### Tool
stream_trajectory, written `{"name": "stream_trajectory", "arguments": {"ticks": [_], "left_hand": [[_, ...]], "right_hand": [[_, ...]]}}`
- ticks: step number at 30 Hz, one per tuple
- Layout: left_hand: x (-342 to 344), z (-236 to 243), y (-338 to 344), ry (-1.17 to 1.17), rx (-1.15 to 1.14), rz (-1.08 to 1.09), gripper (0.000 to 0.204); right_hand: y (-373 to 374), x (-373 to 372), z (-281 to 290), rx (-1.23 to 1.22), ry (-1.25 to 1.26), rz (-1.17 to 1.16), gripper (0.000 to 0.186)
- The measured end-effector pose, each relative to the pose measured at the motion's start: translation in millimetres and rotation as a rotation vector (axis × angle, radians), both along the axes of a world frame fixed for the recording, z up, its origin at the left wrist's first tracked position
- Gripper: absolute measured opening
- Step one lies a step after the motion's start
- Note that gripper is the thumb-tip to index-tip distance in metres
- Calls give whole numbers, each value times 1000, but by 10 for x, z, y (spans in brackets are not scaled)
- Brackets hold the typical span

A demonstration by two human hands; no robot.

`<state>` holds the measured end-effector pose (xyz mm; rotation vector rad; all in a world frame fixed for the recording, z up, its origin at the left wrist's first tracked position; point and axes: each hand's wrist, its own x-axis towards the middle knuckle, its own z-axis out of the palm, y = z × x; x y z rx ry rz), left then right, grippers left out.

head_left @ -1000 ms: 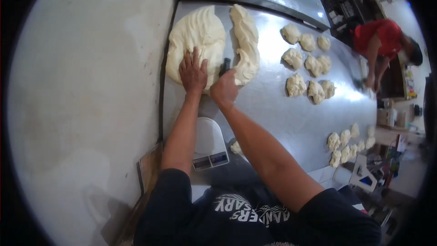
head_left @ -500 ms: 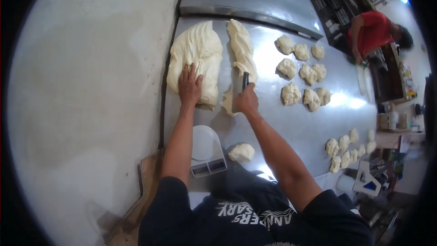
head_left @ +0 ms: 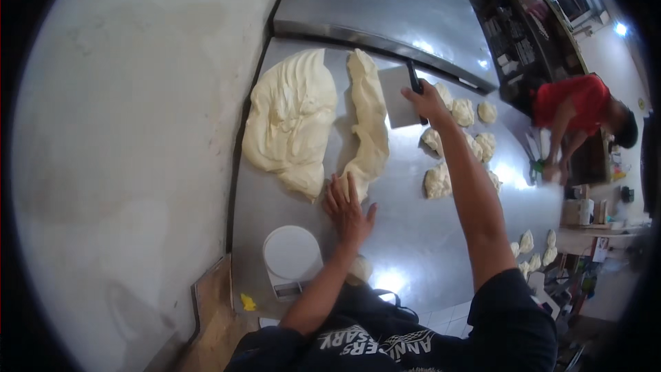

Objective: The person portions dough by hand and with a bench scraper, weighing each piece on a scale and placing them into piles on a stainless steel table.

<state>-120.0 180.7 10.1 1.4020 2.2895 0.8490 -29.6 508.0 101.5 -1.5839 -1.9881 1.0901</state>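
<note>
1. Your left hand (head_left: 350, 215) has shifted from the dough slab (head_left: 292, 117) to the near end of the dough strip (head_left: 370, 114); your right hand (head_left: 428, 102), toward the far end.
2. Left fingers: spread on the strip, gripping nothing.
3. Right fingers: closed around the scraper (head_left: 394, 93), blade leftward.
4. Strip: on the table (head_left: 420, 248), right of the slab; long axis far-to-near, near end curving left.
</note>
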Motion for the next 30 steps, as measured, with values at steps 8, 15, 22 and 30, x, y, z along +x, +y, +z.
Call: {"name": "stream_trajectory", "arguments": {"ticks": [8, 15, 22, 30], "left_hand": [[-78, 45, 266, 52, -152, 26, 113], [-222, -89, 451, -40, 8, 44, 91], [-235, -173, 444, -1042, 199, -73, 47], [-84, 1091, -430, -1246, 277, -413, 50]], "right_hand": [[1078, -1023, -344, -548, 72, -11, 64], [774, -1119, -628, -655, 317, -8, 53], [-106, -569, -94, -805, 1077, 54, 39], [-1475, 1567, 846, -416, 1612, 317, 33]]}}
